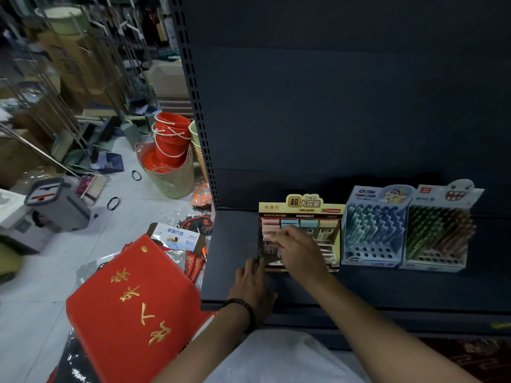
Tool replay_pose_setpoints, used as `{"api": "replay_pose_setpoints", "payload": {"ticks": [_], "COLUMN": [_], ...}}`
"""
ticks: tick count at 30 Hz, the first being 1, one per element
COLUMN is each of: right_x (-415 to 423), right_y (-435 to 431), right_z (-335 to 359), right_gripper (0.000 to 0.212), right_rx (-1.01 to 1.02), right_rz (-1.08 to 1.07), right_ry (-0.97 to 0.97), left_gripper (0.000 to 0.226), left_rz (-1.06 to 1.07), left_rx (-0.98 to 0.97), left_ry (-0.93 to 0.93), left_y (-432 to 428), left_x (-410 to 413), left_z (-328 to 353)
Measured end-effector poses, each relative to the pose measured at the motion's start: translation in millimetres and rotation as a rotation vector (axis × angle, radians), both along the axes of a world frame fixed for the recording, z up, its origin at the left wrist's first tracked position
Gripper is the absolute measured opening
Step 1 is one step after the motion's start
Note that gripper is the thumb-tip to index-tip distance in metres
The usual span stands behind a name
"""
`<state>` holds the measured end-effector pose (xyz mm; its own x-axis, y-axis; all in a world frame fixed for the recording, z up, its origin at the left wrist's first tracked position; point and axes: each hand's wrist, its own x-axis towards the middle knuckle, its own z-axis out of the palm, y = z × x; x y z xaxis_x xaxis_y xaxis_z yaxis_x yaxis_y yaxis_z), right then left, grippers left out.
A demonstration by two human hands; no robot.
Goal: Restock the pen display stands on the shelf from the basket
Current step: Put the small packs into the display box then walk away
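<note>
Loading the yellow stand (302,207), left of three on the shelf (387,288)

Yellow stand sits against the shelf's back edge, just beside the blue pen stand (373,230), with the green/brown pen stand (439,233) at the right end of the row; left hand (253,286) lies flat on the shelf, fingers straight, tips against the stand's front-left corner; right hand (298,250) reaches into the stand's left column over the pink boxes (269,223), fingers curled; can't tell if it's clamped on a box or just pressing; can't pick out the basket in view. Risks, my read: stand looks like light card, so a hard push could skid it back or buckle a divider; a crooked box could jam the column; the right forearm crosses close to the blue stand's front, so a careless pull-out could knock it.
</note>
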<state>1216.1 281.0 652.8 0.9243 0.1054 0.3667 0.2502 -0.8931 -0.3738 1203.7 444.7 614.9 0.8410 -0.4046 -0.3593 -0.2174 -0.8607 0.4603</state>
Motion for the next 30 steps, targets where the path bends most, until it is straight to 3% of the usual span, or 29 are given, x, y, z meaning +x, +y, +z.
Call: {"api": "replay_pose_setpoints", "payload": {"ticks": [4,8,12,17,20,24,27,30], "right_x": [2.5,3.3,-12.7,-48.1,-75.0,-128.7,-174.0,-237.2], "right_y": [1.4,0.0,-7.9,-23.2,-43.3,-82.1,-122.3,-147.9], "right_z": [-3.7,0.8,-0.3,9.3,14.1,17.6,23.1,26.1], "right_gripper": [0.011,0.016,0.027,0.018,0.013,0.009,0.014,0.018], "right_rx": [0.007,-0.007,0.107,0.175,0.212,0.229,0.258,0.366], "right_rz": [-0.042,-0.062,-0.148,-0.232,-0.271,-0.327,-0.435,-0.603], "right_ry": [0.038,0.045,0.143,0.239,0.386,0.649,0.824,0.843], "left_gripper": [0.086,0.088,0.086,0.052,0.025,0.033,0.024,0.024], "left_rz": [0.019,0.029,0.059,0.066,-0.046,-0.288,-0.449,-0.665], "left_rx": [-0.008,-0.010,-0.008,0.021,0.074,0.253,0.188,0.168], "left_ry": [0.004,0.030,-0.014,-0.121,-0.065,-0.029,-0.007,0.031], "left_y": [-4.4,-3.7,-5.7,-11.5,-32.4,-79.6,-126.1,-172.7], "left_x": [-0.1,-3.4,-13.9,-23.6,-24.7,-33.3,-48.9,-75.6], "left_z": [-0.7,6.1,20.6,32.6,39.7,47.2,56.5,54.6]}}
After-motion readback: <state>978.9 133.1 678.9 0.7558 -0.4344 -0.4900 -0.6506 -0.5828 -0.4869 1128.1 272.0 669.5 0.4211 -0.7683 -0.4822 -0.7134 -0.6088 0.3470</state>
